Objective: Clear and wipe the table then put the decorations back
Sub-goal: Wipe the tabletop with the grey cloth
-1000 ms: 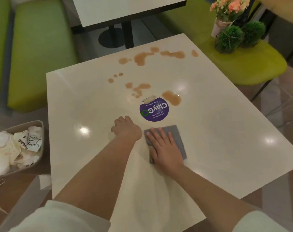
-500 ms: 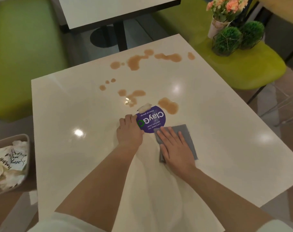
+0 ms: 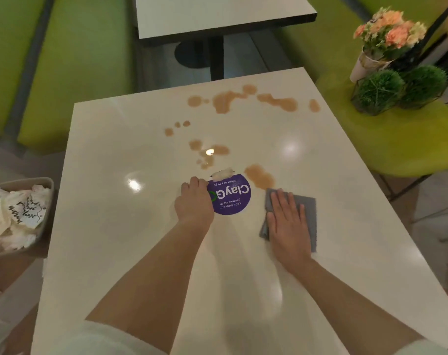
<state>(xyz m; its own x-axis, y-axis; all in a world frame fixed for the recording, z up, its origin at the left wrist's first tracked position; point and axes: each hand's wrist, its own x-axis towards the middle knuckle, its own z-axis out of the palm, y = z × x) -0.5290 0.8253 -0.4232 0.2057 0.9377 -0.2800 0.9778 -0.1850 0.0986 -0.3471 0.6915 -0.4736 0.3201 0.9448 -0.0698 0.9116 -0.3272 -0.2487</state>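
Note:
Brown spill stains (image 3: 225, 101) run across the far half of the cream table (image 3: 110, 226), and one blot (image 3: 258, 175) lies just beyond the grey cloth (image 3: 308, 213). My right hand (image 3: 285, 221) presses flat on that cloth, fingers straight, its far corner touching the blot. My left hand (image 3: 194, 201) rests on the table with curled fingers, covering the left edge of a round purple "ClayGo" sticker (image 3: 233, 198). A white torn tab sits at the sticker's far edge. The decorations, a pot of orange flowers (image 3: 389, 32) and two green ball plants (image 3: 379, 90), stand on the green seat (image 3: 397, 139) at the right.
A beige bin (image 3: 44, 221) full of crumpled napkins (image 3: 12, 216) sits beside the table's left edge. A second table (image 3: 217, 16) on a black post stands beyond the far edge. Green benches line the left side.
My right hand has slid the cloth forward and to the right, up to the nearest blot. My left hand moved forward from the bare table onto the sticker's left edge.

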